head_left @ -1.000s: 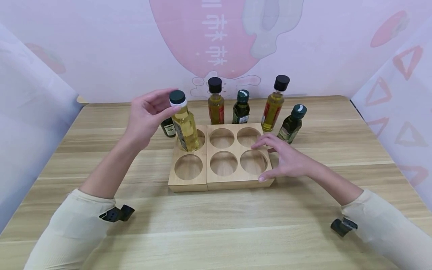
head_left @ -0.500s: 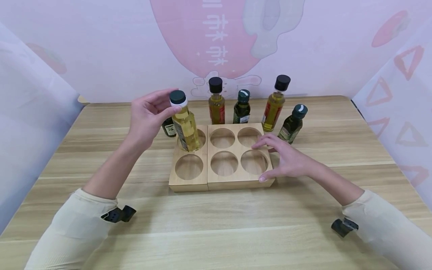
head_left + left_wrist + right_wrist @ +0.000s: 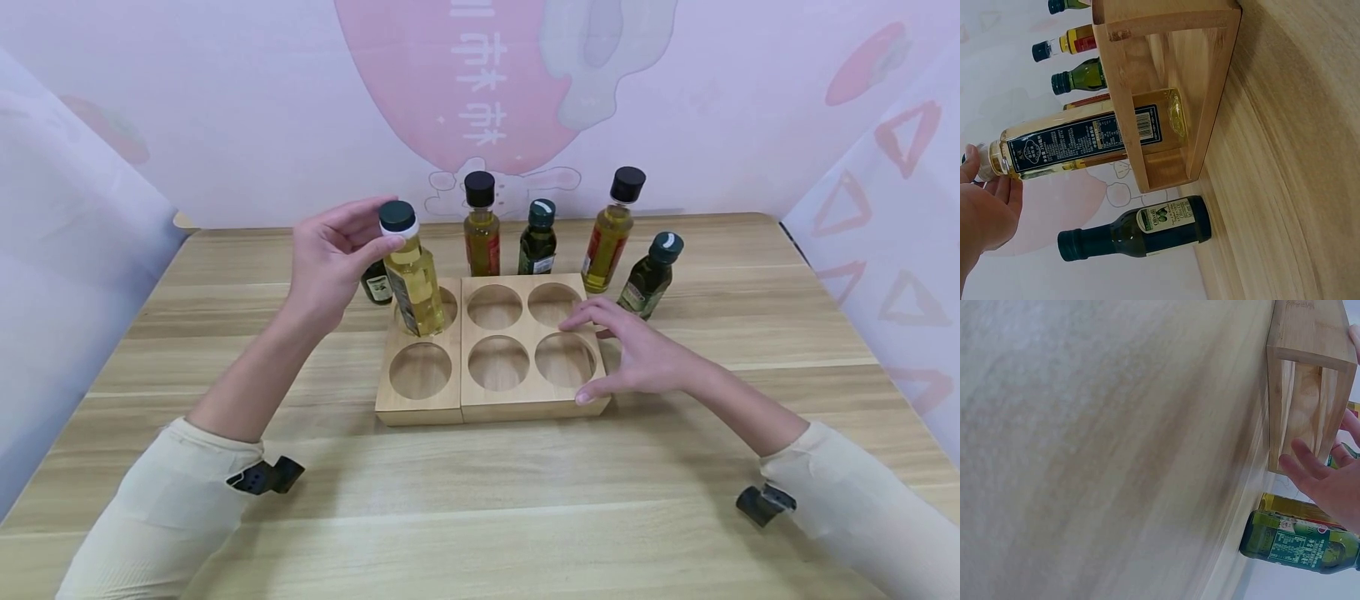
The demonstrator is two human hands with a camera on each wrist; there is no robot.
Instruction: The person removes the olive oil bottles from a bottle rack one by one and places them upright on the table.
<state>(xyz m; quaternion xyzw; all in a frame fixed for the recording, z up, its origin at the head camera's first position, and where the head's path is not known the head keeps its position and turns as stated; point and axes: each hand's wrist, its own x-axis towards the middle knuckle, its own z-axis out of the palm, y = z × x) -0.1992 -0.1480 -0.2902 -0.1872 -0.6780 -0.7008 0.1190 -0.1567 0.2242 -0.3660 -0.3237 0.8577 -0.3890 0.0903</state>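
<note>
My left hand [image 3: 330, 262] pinches the neck of a tall clear bottle of pale yellow oil [image 3: 417, 287], just under its dark green cap. In the left wrist view the bottle's lower end stands inside the wooden bottle rack [image 3: 1175, 22], seen through the open side. The bottle occupies the back left round hole. My right hand [image 3: 637, 352] rests at the right end of the rack [image 3: 525, 410], thumb at the near edge and forefinger on the top. In the right wrist view its fingers [image 3: 1304, 464] spread, loosely extended, by the rack's open end.
Behind the rack stand two black-capped oil bottles [image 3: 482, 237] [image 3: 607, 242] and a small dark green bottle [image 3: 537, 246]. Another small green bottle [image 3: 647, 279] is right of them. A dark olive oil bottle [image 3: 1141, 228] stands left of the rack. A printed cloth backdrop [image 3: 262, 108] closes off the rear.
Almost nothing differs. The left forearm has shifted very slightly to the right; the oil bottle, rack and right hand stay in place.
</note>
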